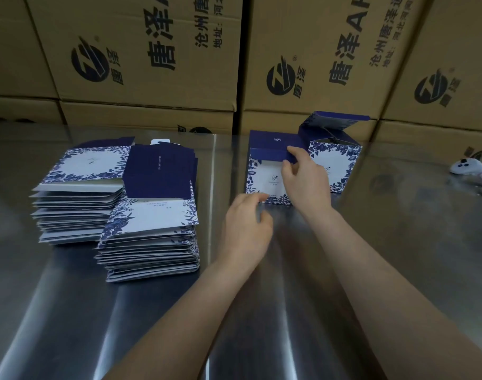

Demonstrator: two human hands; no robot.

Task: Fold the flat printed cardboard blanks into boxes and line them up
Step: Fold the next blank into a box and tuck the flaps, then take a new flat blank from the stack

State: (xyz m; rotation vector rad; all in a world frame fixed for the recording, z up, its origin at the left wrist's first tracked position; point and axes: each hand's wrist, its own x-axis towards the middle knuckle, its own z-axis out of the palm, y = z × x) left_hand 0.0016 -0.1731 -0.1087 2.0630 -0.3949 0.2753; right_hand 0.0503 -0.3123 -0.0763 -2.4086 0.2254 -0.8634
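Two stacks of flat blue-and-white floral blanks lie at the left: a far stack (79,193) and a nearer stack (152,234). A folded box (264,174) stands on the steel table (289,311) past centre. My right hand (307,179) pinches its dark blue lid flap at the front edge. My left hand (246,226) touches the box's lower front corner with relaxed fingers. A second folded box (336,157), lid flap raised, stands just right of the first, partly hidden by my right hand.
A wall of large brown shipping cartons (234,56) with printed logos runs along the table's far edge. A white handheld controller (473,171) lies at the far right. A seam in the steel runs down the table near the centre.
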